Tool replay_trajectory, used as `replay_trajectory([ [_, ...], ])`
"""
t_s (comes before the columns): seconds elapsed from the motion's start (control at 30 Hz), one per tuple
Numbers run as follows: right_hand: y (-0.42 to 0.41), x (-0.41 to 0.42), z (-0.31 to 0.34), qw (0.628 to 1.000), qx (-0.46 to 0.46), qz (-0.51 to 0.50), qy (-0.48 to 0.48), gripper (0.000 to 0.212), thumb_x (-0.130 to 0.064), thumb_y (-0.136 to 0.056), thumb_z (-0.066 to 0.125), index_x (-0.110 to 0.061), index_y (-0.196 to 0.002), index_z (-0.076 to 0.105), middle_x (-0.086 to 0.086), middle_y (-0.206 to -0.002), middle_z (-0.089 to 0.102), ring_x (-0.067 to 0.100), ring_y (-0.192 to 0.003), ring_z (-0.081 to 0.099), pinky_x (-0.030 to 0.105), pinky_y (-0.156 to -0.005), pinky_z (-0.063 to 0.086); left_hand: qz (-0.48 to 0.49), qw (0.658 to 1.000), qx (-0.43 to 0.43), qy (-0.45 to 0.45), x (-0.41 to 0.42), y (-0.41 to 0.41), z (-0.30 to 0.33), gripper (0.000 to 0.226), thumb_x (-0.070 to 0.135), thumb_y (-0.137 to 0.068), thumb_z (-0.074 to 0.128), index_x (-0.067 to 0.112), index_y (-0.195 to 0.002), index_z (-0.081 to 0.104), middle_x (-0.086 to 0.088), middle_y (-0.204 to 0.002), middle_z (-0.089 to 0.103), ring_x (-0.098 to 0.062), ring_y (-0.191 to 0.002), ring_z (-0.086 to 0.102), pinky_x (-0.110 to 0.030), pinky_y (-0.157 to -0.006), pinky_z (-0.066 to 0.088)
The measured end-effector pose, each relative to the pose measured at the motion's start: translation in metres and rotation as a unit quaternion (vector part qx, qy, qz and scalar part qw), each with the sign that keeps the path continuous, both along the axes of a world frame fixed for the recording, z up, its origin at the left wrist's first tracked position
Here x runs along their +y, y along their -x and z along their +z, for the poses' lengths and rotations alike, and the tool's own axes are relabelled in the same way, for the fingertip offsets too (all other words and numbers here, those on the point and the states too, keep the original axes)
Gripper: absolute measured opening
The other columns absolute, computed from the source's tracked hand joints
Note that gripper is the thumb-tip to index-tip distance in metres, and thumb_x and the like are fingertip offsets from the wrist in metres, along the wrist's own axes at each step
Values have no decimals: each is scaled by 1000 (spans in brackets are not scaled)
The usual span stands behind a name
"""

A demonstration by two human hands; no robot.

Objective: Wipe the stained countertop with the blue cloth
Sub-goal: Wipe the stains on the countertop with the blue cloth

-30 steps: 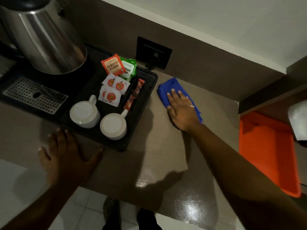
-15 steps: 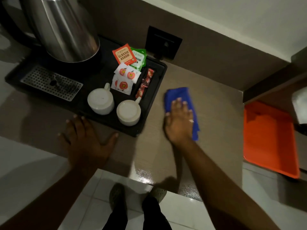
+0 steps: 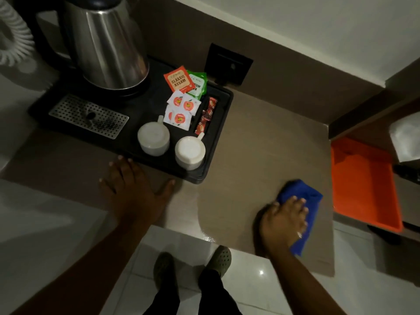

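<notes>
The blue cloth (image 3: pixel 305 196) lies flat on the brown countertop (image 3: pixel 256 137), near its front right corner. My right hand (image 3: pixel 283 222) presses down on the cloth with fingers spread, covering its near half; the image is blurred there. My left hand (image 3: pixel 134 193) rests flat on the countertop with fingers apart, just in front of the black tray (image 3: pixel 218 142), holding nothing. A glossy wet patch shows on the counter between my two hands near the front edge.
The black tray carries a steel kettle (image 3: pixel 106 42), two upturned white cups (image 3: pixel 154 138), tea sachets (image 3: pixel 179 80) and a drip grate (image 3: pixel 88 115). A wall socket (image 3: pixel 228 63) sits behind. An orange tray (image 3: pixel 363 185) lies lower at the right. My shoes (image 3: pixel 219 258) stand on white floor tiles.
My right hand has dragged the blue cloth from the back of the counter beside the tray toward the front right corner. My left hand stays planted in front of the tray.
</notes>
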State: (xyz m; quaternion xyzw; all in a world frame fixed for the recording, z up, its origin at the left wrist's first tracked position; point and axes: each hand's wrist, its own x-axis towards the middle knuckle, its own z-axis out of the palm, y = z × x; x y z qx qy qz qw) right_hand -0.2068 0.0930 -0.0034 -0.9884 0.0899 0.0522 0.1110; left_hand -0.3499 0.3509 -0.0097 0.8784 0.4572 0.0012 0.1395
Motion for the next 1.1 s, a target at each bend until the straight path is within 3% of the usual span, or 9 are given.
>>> replay_trajectory([
  [0.2, 83, 107, -5, 959, -18, 283, -3, 59, -34, -95, 32, -10, -148, 26, 12, -158, 22, 32, -146, 16, 50, -117, 11, -1, 1000, -4, -13, -1, 2, -3, 116, 79, -73, 36, -6, -149, 16, -28, -160, 15, -44, -148, 10, -67, -114, 7],
  [0.37, 79, 25, -4, 899, -23, 436, 37, 58, -39, -95, 34, -18, -148, 24, 6, -157, 25, 26, -146, 17, 49, -117, 15, -3, 1000, -4, -9, 1, 2, -5, 118, 79, -72, 37, -7, -149, 15, -30, -159, 16, -46, -147, 9, -70, -113, 8],
  [0.5, 49, -68, 0, 940, -3, 341, 19, 59, -38, -93, 33, -15, -147, 28, 4, -155, 20, 29, -145, 20, 50, -117, 19, -6, 1000, -8, -19, 2, 5, -9, 116, 80, -73, 37, -8, -148, 17, -32, -157, 18, -48, -145, 13, -71, -112, 9],
  [0.6, 24, -112, 8, 971, -1, 238, 20, 61, -36, -91, 30, -6, -144, 31, 13, -155, 23, 36, -144, 22, 54, -116, 20, -14, 1000, -7, -10, 3, 3, -9, 117, 81, -73, 34, -8, -147, 17, -32, -157, 18, -48, -145, 13, -71, -112, 10],
  [0.77, -10, -63, 6, 999, 11, 41, 24, 59, -31, -97, 34, -6, -148, 19, 17, -159, 15, 36, -146, 11, 51, -116, 12, -6, 1000, 3, 13, 1, 1, -4, 116, 80, -74, 38, -6, -149, 16, -29, -159, 16, -46, -147, 10, -68, -114, 6],
  [0.83, -3, -25, 4, 996, 7, 87, 4, 60, -36, -97, 30, -9, -149, 15, 14, -160, 10, 33, -147, 7, 50, -117, 7, -8, 1000, 3, 17, 2, 2, -5, 116, 81, -74, 37, -5, -150, 14, -28, -160, 14, -45, -148, 9, -67, -115, 5],
  [0.9, 20, 0, 0, 979, -5, 203, -9, 61, -41, -97, 24, -12, -150, 14, 9, -161, 9, 29, -147, 4, 47, -118, 4, -8, 1000, 3, 13, 2, 2, -6, 117, 81, -74, 36, -5, -150, 14, -27, -160, 13, -44, -148, 8, -67, -115, 4],
  [1.0, 53, -7, -4, 945, -11, 326, -15, 65, -49, -95, 24, -18, -151, 11, 2, -160, 4, 23, -148, -1, 43, -119, 0, -8, 1000, -1, 3, 2, 3, -7, 116, 80, -74, 35, -5, -150, 14, -27, -161, 13, -43, -149, 7, -65, -115, 3],
  [1.1, 49, -28, -6, 936, -24, 349, -39, 61, -41, -97, 36, -17, -150, 18, 1, -159, 11, 21, -148, 5, 39, -119, 2, -16, 1000, -5, 0, 1, 3, -3, 116, 79, -74, 35, -6, -150, 14, -28, -161, 12, -43, -149, 6, -65, -115, 3],
])
